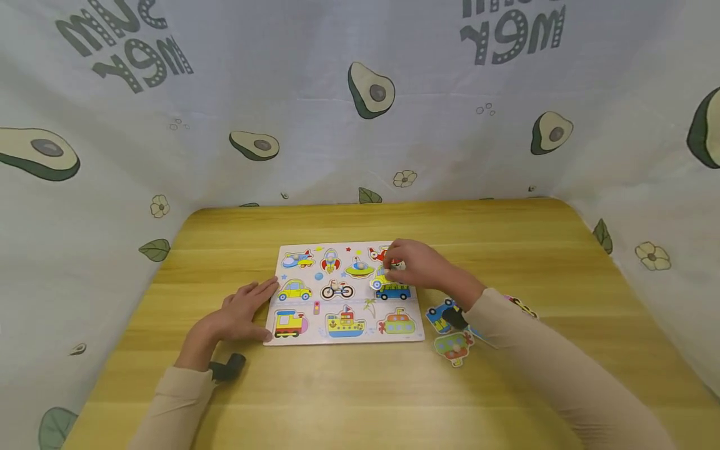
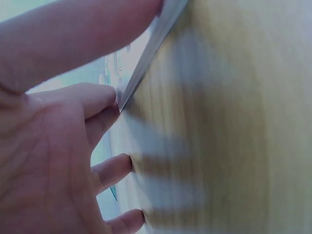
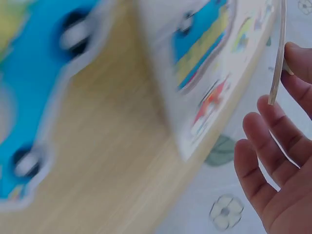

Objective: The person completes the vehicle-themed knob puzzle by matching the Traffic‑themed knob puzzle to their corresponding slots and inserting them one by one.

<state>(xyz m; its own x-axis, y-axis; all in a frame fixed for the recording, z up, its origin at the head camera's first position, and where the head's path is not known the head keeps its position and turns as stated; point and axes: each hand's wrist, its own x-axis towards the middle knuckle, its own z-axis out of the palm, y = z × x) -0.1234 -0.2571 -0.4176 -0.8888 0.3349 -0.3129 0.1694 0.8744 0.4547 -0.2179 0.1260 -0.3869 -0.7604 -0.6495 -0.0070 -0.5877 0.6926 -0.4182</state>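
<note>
A white puzzle board (image 1: 374, 340) with pictures of vehicles lies on the table. My left hand (image 1: 239, 312) rests at its left edge, fingers spread and extended; in the left wrist view the thumb touches the board's side (image 2: 151, 56). Over the board's right part, my right hand (image 1: 422, 265) pinches a yellow car puzzle piece (image 1: 378, 279) by its back. That piece hovers at the bus picture (image 1: 394, 292) and partly covers it. Seen edge-on in the right wrist view, the thin piece (image 3: 278, 58) sits between thumb and fingertips, other fingers loosely bent.
Right of the board lie loose pieces: a blue vehicle piece (image 1: 440, 316), a green submarine piece (image 1: 453, 347) and a yellow and pink one (image 1: 523, 306), partly hidden by the right sleeve. A cloth printed with avocados (image 1: 371, 90) hangs behind the wooden table (image 1: 337, 400).
</note>
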